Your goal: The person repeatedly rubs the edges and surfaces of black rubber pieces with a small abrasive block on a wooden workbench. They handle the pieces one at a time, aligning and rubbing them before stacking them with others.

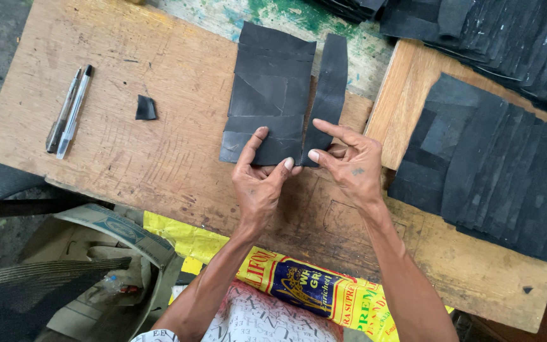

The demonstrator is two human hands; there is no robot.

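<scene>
A stack of black rubber sheets lies on the wooden board, with a narrow black rubber strip beside it on the right. My left hand grips the near edge of the stack, forefinger on top and thumb at its right corner. My right hand pinches the near end of the strip, forefinger stretched across it.
Two pens lie at the board's left, and a small black scrap sits near them. Fanned piles of black rubber pieces cover the right and far right. A yellow printed sack and a cardboard box lie below the board's near edge.
</scene>
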